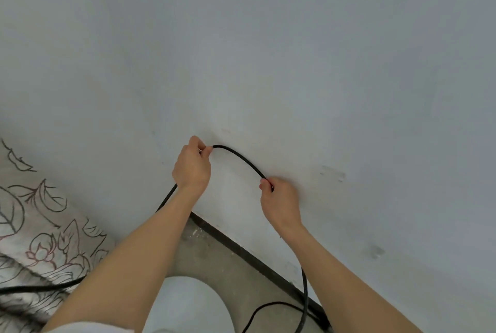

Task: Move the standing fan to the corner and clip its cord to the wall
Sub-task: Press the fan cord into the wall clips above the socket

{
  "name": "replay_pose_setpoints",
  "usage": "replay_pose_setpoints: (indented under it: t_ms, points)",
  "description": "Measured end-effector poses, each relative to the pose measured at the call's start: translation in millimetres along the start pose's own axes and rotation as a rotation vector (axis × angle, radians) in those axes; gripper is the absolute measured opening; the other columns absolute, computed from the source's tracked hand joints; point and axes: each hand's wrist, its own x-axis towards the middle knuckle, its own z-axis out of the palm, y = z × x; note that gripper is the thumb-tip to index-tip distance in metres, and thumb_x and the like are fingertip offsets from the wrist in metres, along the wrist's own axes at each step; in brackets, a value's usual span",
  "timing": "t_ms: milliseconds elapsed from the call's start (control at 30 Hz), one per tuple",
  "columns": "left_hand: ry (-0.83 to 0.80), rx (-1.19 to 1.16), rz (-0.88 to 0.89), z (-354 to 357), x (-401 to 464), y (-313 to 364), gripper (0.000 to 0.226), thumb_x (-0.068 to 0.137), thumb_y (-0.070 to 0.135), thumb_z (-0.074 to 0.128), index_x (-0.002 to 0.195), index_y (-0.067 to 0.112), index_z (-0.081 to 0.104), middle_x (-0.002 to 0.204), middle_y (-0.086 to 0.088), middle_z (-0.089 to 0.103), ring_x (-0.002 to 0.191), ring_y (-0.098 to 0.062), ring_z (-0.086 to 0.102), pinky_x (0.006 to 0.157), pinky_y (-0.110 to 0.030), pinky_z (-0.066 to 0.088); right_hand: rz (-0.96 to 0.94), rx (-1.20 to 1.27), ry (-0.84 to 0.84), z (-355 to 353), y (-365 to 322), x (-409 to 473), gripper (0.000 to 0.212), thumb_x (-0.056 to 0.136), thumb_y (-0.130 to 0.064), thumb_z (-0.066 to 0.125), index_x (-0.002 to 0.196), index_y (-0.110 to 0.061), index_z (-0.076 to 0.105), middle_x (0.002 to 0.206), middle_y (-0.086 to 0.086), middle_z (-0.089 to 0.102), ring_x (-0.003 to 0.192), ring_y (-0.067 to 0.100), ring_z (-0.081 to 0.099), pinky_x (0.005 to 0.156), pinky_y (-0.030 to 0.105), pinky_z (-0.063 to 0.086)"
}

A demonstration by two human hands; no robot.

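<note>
A black cord (239,157) arches against the pale grey wall (268,51) between my two hands. My left hand (192,165) pinches the cord at the top of the arch, pressed near the wall. My right hand (279,198) grips it lower to the right. From the left hand the cord drops behind my forearm; from the right it falls to the floor and loops near the skirting. A small pale thing shows between my left fingertips; I cannot tell if it is a clip. The fan is out of view.
A dark skirting strip (249,255) runs along the foot of the wall above a bare concrete floor (212,255). A floral-patterned fabric (37,225) lies at the left with another cord stretch across it. My pale-clad knee (188,303) is at the bottom centre.
</note>
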Motion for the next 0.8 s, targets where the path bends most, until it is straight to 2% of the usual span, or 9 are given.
replay_pose_setpoints:
  t_ms: [233,300,433,533,633,800]
  points:
    - [0.016,-0.019,0.01,4.3,-1.1,-4.0,0.021,0.093,0.029,0.045,0.086,0.01,0.048,0.081,-0.007,0.058,0.072,-0.027,0.052,0.061,-0.035,0.038,0.024,0.014,0.038,2.1,-2.9,-1.3,0.034,0.095,-0.019,0.038,0.083,0.001,0.062,0.074,0.013,0.06,0.07,0.028,0.054,0.068,0.034,0.045]
    - [0.019,-0.067,-0.002,7.4,-3.7,-5.3,0.019,0.093,0.028,0.046,0.083,0.012,0.047,0.078,-0.005,0.056,0.07,-0.025,0.051,0.06,-0.033,0.037,0.023,0.046,0.062,0.1,-6.5,0.2,0.034,0.095,-0.019,0.038,0.082,0.001,0.062,0.071,0.011,0.058,0.068,0.027,0.052,0.067,0.035,0.045]
    - [0.004,-0.1,-0.001,5.8,-2.8,-6.2,0.019,0.092,0.028,0.049,0.084,0.011,0.051,0.076,-0.002,0.055,0.069,-0.024,0.051,0.06,-0.032,0.036,0.076,0.144,0.07,-1.0,-9.5,-1.8,0.036,0.094,-0.018,0.042,0.078,0.008,0.061,0.056,0.006,0.048,0.058,0.023,0.043,0.061,0.031,0.036]
    - [-0.007,-0.017,0.051,3.7,-4.3,-8.9,0.019,0.091,0.027,0.05,0.085,0.01,0.054,0.077,-0.002,0.057,0.07,-0.024,0.052,0.06,-0.032,0.036,0.122,0.197,0.067,2.5,-7.5,-7.0,0.038,0.094,-0.02,0.043,0.084,0.011,0.061,0.069,0.013,0.058,0.063,0.022,0.049,0.063,0.033,0.041]
    - [0.02,0.021,0.026,5.5,-0.6,-5.3,0.02,0.092,0.028,0.049,0.086,0.01,0.055,0.079,-0.005,0.061,0.069,-0.024,0.051,0.06,-0.031,0.035,0.116,0.177,0.074,3.6,-4.6,-6.2,0.038,0.094,-0.021,0.043,0.083,0.01,0.062,0.081,0.023,0.068,0.065,0.023,0.052,0.064,0.034,0.043]
    - [-0.012,0.15,0.001,4.3,11.6,-2.4,0.02,0.092,0.028,0.048,0.086,0.01,0.055,0.084,-0.01,0.065,0.067,-0.025,0.049,0.058,-0.032,0.033,0.168,0.195,0.057,9.5,-3.5,2.2,0.042,0.092,-0.024,0.046,0.086,0.016,0.059,0.078,0.032,0.064,0.059,0.026,0.047,0.065,0.046,0.051]
